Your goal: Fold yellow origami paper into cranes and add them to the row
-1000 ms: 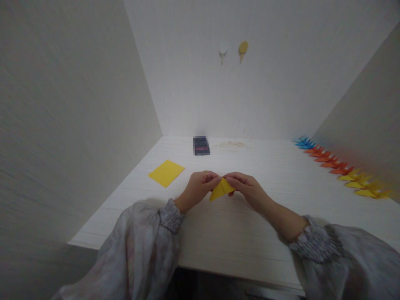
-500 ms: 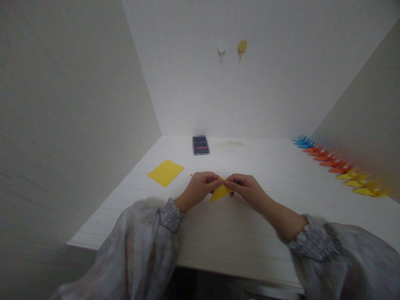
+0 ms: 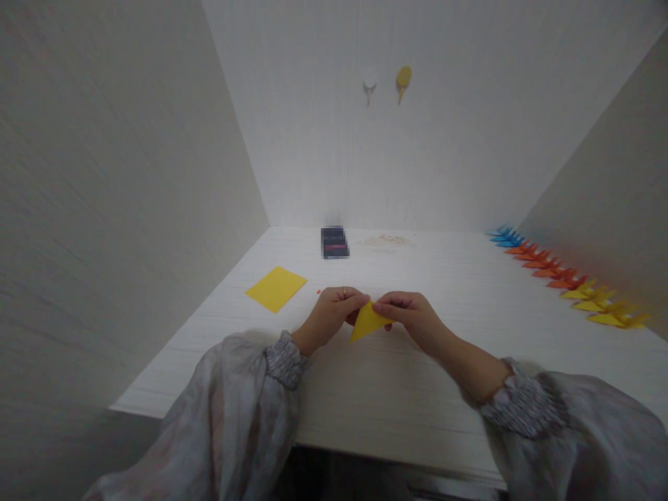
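A small folded piece of yellow origami paper (image 3: 367, 323) is held up just above the white table, one corner pointing down toward me. My left hand (image 3: 337, 309) pinches its upper left edge between thumb and fingers, and a ring shows on one finger. On the other side my right hand (image 3: 406, 309) grips the upper right edge, thumb on top and a fingertip showing beneath. The folds on the far side are hidden by my fingers. Flat on the table, left of my left hand, lies yellow square paper (image 3: 276, 289).
A dark blurred-out object (image 3: 335, 243) lies near the back wall. Folded paper cranes in blue (image 3: 505, 236), orange (image 3: 545, 266) and yellow (image 3: 605, 306) line the right wall. A tiny orange scrap (image 3: 319, 291) is beside my left hand. Two hooks, one yellow (image 3: 403, 78), are on the wall.
My thumbs have shifted slightly apart along the top of the folded paper, so more of its yellow face shows. The paper's lower tip sits a little lower. Everything else stays put.
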`<state>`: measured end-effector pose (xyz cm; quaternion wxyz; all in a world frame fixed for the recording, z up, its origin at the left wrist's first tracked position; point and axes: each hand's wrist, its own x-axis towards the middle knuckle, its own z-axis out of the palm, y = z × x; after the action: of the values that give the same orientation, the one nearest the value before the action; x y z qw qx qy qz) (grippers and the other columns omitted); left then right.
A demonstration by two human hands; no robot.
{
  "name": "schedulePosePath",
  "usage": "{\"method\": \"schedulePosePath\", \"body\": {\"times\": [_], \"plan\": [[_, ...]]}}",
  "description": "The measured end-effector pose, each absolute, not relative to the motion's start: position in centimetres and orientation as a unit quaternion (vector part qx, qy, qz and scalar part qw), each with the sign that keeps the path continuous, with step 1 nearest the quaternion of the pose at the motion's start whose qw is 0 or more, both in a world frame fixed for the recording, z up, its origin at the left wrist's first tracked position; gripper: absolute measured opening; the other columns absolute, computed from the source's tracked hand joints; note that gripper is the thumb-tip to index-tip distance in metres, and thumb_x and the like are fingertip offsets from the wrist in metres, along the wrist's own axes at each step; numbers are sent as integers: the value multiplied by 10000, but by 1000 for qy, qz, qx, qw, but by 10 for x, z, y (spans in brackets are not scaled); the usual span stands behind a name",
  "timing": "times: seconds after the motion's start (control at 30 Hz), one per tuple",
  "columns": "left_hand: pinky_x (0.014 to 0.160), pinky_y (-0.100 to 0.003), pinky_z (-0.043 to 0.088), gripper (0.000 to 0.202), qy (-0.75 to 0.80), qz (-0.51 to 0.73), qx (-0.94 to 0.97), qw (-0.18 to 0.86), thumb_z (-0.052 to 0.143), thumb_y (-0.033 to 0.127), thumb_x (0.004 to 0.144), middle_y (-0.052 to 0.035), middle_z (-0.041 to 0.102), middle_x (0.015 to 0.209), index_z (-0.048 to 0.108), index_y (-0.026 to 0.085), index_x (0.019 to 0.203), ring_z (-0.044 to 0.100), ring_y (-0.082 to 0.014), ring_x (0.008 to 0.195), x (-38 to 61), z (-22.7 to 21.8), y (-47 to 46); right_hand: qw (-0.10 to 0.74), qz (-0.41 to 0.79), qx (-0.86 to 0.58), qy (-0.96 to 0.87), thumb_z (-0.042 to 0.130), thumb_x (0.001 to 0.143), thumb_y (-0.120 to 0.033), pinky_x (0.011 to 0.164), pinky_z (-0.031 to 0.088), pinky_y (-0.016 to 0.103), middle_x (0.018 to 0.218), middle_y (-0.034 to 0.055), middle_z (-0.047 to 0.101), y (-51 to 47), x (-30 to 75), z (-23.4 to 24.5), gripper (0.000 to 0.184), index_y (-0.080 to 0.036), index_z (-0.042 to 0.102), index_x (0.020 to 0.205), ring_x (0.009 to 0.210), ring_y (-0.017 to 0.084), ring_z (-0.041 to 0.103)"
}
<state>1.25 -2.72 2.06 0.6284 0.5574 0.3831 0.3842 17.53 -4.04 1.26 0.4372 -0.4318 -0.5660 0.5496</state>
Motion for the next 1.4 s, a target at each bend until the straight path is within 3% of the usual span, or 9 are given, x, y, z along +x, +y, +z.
{"method": "schedulePosePath", "body": {"times": [0.1, 0.27, 0.67, 1.1, 1.23, 1.4], "plan": [[499, -218, 462, 329, 376, 356, 574, 635, 550, 425, 721, -30, 626, 594, 581, 112, 628, 577, -99, 513, 13, 19, -27, 434, 556, -432, -561, 667, 630, -321, 453, 385, 218, 551, -12, 570, -40, 177, 11, 165, -158, 649, 613, 481, 82, 481], [495, -189, 447, 256, 391, 336, 581, 631, 689, 329, 605, -11, 618, 601, 576, 107, 666, 562, -77, 517, 12, 16, -24, 416, 568, -431, -564, 662, 635, -332, 448, 365, 221, 547, -12, 575, -39, 179, 8, 178, -153, 655, 633, 469, 83, 479], [497, -204, 444, 186, 398, 381, 558, 621, 660, 284, 630, -11, 616, 606, 607, 109, 665, 555, -84, 519, 9, 14, -21, 406, 562, -448, -564, 636, 653, -357, 418, 338, 222, 493, -7, 563, -35, 183, 9, 226, -135, 625, 612, 410, 79, 462], [503, -220, 466, 197, 406, 443, 515, 611, 665, 291, 627, -9, 620, 596, 597, 107, 656, 559, -91, 510, 8, 19, -18, 504, 531, -445, -516, 639, 651, -323, 415, 348, 228, 484, -7, 543, -28, 197, 13, 189, -161, 606, 557, 419, 82, 441], [520, -232, 477, 224, 408, 450, 509, 610, 664, 316, 629, -19, 634, 622, 595, 107, 673, 576, -102, 535, 6, 18, -17, 531, 515, -437, -512, 621, 668, -332, 442, 369, 231, 541, 1, 555, -28, 198, 13, 175, -166, 617, 612, 463, 90, 457], [531, -246, 485, 242, 409, 444, 509, 614, 669, 329, 624, -22, 640, 640, 597, 109, 693, 585, -112, 549, 7, 17, -18, 494, 523, -419, -554, 603, 705, -358, 487, 383, 233, 652, 12, 596, -31, 193, 10, 180, -179, 625, 701, 503, 90, 473]]}}
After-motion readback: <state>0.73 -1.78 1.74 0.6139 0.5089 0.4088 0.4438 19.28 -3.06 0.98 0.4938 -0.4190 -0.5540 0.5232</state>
